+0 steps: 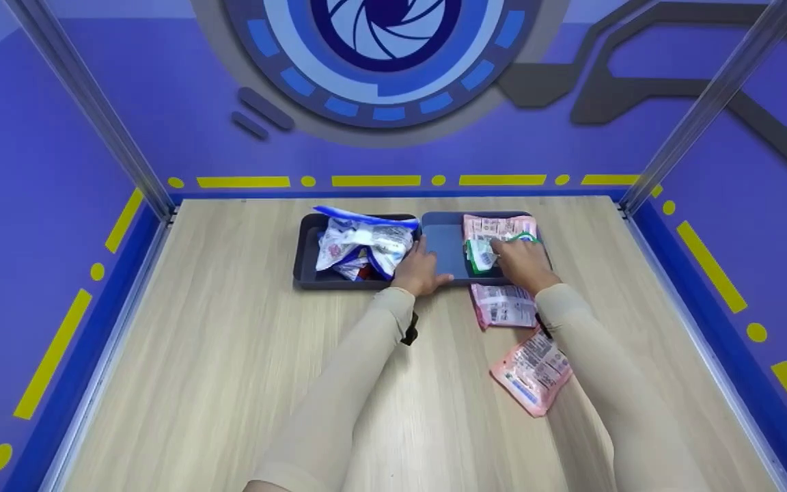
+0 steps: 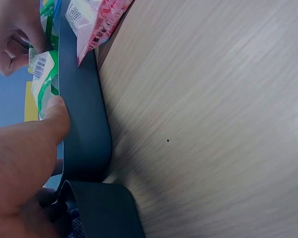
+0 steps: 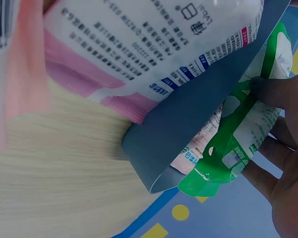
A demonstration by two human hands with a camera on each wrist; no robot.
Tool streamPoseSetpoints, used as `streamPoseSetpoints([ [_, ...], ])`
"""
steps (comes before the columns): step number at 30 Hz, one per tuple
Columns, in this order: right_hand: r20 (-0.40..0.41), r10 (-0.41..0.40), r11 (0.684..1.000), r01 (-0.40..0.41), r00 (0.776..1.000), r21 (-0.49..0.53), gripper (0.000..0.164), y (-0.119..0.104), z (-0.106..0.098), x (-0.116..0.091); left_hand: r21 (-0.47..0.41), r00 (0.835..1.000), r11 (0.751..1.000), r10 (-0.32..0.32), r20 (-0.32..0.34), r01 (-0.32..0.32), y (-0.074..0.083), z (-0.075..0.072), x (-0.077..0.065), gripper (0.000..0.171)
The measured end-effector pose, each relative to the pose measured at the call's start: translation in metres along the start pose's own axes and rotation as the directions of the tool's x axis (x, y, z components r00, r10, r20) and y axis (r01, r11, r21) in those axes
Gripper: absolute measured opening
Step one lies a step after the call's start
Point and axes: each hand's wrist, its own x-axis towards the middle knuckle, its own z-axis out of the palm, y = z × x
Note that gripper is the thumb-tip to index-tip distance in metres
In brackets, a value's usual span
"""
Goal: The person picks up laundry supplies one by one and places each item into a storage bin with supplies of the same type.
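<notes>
My left hand spreads across the spot where two grey trays meet, its thumb at the front rim of the right tray and its fingers by the wall of the left tray. Inside the right tray, my right hand pinches a green-and-white packet between thumb and fingers. Under that packet lies a pink packet with printed text. Blue-and-white packets fill the left tray, one standing above its rim.
A pink-and-white packet leans on the right tray's front wall. Nearer, another pink packet lies on the wooden table, partly below the right forearm. Blue panels stand behind the trays and along both sides.
</notes>
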Motion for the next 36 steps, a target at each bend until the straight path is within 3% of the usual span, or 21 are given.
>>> streamPoseSetpoints([
  [6, -0.023, -0.014, 1.000, 0.014, 1.000, -0.005, 0.014, 0.0018, 0.0026, 0.0010, 0.010, 1.000, 1.000, 0.012, -0.010, -0.012, 0.0006, -0.0011, -0.0017, 0.071],
  [17, 0.038, 0.041, 0.999, -0.042, 0.998, 0.025, 0.017, 0.0011, 0.0007, 0.0051, -0.018, 1.000, 1.000, 0.007, -0.007, -0.007, 0.0012, -0.0014, -0.0017, 0.071],
  [29, -0.003, 0.036, 0.999, -0.036, 0.999, 0.030, 0.010, 0.0029, -0.0005, 0.0051, 0.008, 1.000, 1.000, 0.006, -0.004, -0.006, 0.0001, 0.0011, 0.0023, 0.071],
  [36, 0.069, 0.073, 0.995, -0.077, 0.995, 0.066, 0.016, 0.0030, -0.0035, 0.0067, 0.018, 1.000, 1.000, 0.010, -0.006, -0.010, -0.0001, 0.0023, 0.0034, 0.071],
])
